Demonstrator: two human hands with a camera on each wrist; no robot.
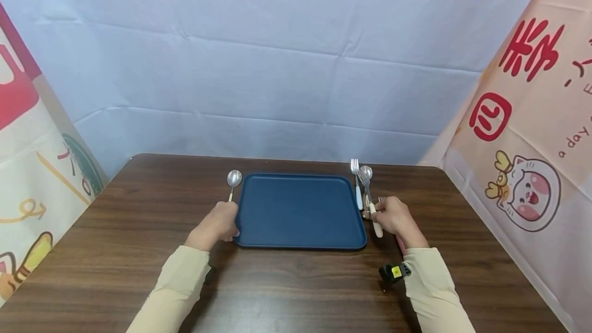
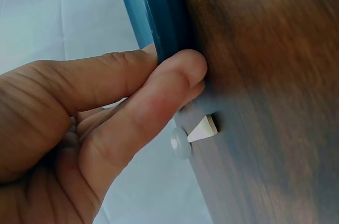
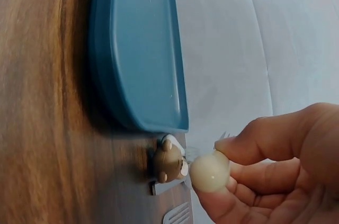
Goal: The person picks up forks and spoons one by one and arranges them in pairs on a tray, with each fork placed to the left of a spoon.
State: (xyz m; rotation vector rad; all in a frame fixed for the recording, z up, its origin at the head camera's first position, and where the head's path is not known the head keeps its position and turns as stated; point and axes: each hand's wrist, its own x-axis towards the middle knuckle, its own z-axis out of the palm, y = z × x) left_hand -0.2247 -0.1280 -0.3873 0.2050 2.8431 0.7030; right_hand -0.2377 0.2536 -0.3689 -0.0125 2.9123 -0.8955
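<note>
My left hand [image 1: 222, 222] pinches the left edge of a dark blue tray [image 1: 300, 210]; in the left wrist view the thumb is on the inner side and the fingers are under the rim. A metal spoon [image 1: 234, 178] with a pale handle lies just beyond that hand. At the tray's right side, my right hand [image 1: 396, 216] holds a fork [image 1: 364, 178] by its thick cream handle [image 3: 211, 172], between thumb and fingers. Its tines point away from me. Below it lies another spoon [image 1: 367, 170], partly covered, near a brown bear-shaped handle end [image 3: 168, 161].
A fork with a pale blue handle [image 1: 358, 197] lies along the tray's right edge. Another fork [image 1: 381, 199] is mostly hidden under my right hand. The brown wooden table [image 1: 300, 292] reaches a white cloth backdrop [image 1: 259, 81], with printed cloths on both sides.
</note>
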